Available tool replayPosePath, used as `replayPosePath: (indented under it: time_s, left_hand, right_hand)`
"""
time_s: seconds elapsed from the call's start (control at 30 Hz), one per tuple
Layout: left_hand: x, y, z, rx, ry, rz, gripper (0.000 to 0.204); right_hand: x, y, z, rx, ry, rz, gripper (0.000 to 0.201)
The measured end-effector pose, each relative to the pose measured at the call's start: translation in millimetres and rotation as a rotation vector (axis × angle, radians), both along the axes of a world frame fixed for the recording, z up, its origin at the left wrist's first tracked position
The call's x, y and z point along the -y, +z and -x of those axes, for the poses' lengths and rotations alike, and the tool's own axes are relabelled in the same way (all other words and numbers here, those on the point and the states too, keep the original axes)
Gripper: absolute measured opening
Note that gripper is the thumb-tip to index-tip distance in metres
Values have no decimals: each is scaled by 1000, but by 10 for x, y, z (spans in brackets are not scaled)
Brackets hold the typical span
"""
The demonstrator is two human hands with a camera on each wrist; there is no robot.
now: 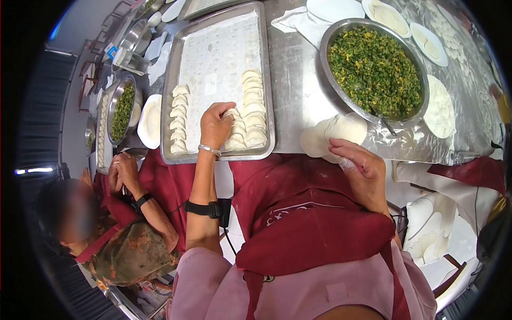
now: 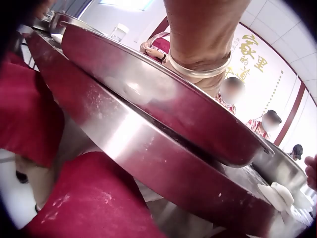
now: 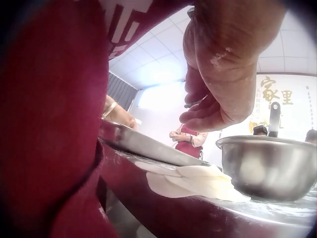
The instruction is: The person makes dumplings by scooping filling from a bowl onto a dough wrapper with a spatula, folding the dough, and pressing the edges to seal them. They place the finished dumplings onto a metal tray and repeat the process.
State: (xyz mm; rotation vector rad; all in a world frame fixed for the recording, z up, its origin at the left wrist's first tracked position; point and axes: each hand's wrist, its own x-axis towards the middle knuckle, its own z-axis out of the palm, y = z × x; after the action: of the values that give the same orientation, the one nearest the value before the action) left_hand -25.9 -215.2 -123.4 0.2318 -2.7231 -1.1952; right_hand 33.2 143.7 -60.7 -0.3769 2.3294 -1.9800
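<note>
My left hand (image 1: 217,125) reaches over the floured metal tray (image 1: 270,106), its curled fingers pinching a white dumpling (image 1: 232,113) at the top of a short row. Finished dumplings (image 1: 253,101) line the tray's right side, and another row (image 1: 179,117) runs down its left. In the left wrist view, the tray's side (image 2: 148,94) hides that hand's fingers below the bracelet (image 2: 198,73). Loosely bent and holding nothing, my right hand (image 1: 364,166) hovers by the table edge, close to overlapping round dough wrappers (image 1: 341,130). The right wrist view shows its fingers above those wrappers (image 3: 193,181).
A steel bowl (image 1: 421,109) of chopped green and yellow filling (image 1: 373,69) stands behind the wrappers, a spoon handle (image 1: 386,125) leaning inside. White plates (image 1: 431,45) lie beyond it. At left, another person's hands (image 1: 125,170) work beside a smaller bowl of filling (image 1: 122,112).
</note>
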Motion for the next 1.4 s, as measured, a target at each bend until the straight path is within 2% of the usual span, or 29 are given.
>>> replayPosePath:
  time_s: [0.2, 0.3, 0.5, 0.73, 0.83, 0.87, 0.97, 1.0, 1.1, 1.17, 1.23, 1.3, 1.4]
  left_hand:
    - [26, -44, 4, 12, -13, -71, 31]
    - [-4, 24, -10, 44, -39, -4, 31]
    - [22, -17, -38, -103, -141, 138, 30]
    - [99, -19, -13, -90, -254, 295, 33]
    - [-26, 93, -59, -138, -162, 331, 34]
    - [-95, 155, -81, -226, -133, 431, 34]
    - [-560, 474, -189, -308, -61, 191, 31]
    - [-720, 546, -224, -324, -91, 85, 30]
    - [-1172, 574, -264, -350, -255, 17, 28]
    - [-1497, 515, -272, -228, -305, -99, 24]
    - [-1736, 265, -230, -187, -348, -87, 21]
    - [-1948, 0, -180, -224, -353, -43, 24]
    - [-2131, -52, -110, -269, -336, 81, 28]
  right_hand:
    - [-55, -45, -7, -3, -26, -1, 19]
    - [-70, -25, -23, -6, -37, -7, 19]
    - [-132, -59, -34, -13, -70, -40, 18]
    - [-242, -142, -31, -36, -119, -68, 18]
    - [-248, -198, -45, 4, -152, -66, 19]
    - [-247, -255, -35, -34, -165, -93, 21]
    - [-253, -443, -9, -160, -209, -204, 24]
    - [-244, -472, 17, -213, -226, -257, 25]
    - [-231, -547, 86, -310, -260, -332, 26]
    - [-245, -583, 127, -381, -291, -405, 27]
    - [-277, -596, 128, -328, -287, -382, 26]
    - [-306, -615, 97, -276, -292, -364, 25]
    - [-342, -622, 66, -207, -309, -336, 22]
